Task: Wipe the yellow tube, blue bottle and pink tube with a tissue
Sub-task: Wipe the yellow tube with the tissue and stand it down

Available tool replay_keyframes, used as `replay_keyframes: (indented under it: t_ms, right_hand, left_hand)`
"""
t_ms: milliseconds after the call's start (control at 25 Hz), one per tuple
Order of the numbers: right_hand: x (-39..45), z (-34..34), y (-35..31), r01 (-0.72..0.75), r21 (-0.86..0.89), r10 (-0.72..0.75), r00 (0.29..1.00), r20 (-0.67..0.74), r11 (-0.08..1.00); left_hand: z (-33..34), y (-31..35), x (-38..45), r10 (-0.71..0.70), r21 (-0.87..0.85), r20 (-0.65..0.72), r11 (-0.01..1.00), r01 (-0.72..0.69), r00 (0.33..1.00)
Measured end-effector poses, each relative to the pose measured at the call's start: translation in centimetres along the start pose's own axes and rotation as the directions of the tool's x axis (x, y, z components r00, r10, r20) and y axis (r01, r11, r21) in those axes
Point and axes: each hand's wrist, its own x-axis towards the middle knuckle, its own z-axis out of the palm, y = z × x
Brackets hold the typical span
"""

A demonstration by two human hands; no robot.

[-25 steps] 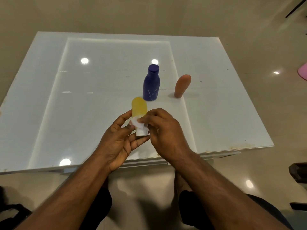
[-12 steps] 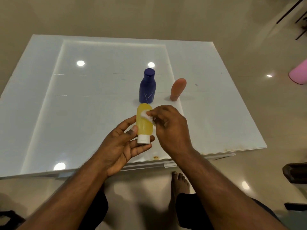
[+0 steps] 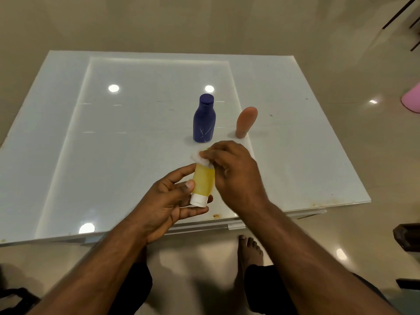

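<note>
Tissue (image 3: 200, 158), pinched by right hand (image 3: 229, 171), has climbed to yellow tube (image 3: 203, 181) tip; left hand (image 3: 168, 201) grips cap end; wipe full length.

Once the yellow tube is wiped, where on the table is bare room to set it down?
The table's whole left half, left of the blue bottle, is bare. A smaller bare patch lies right of the pink tube, toward the right edge. It is crowded in the middle, where bottle and tube stand near the hands.
</note>
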Motion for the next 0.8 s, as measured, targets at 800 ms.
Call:
replay_keyframes:
  t_ms: [800]
  right_hand:
    - [-1.2, 1.3, -1.8, -0.19, 0.246, 0.2, 0.98, -0.017, 0.951]
  left_hand:
    - [-0.5, 0.6, 0.3, 0.02, -0.157, -0.101, 0.987, -0.036, 0.995]
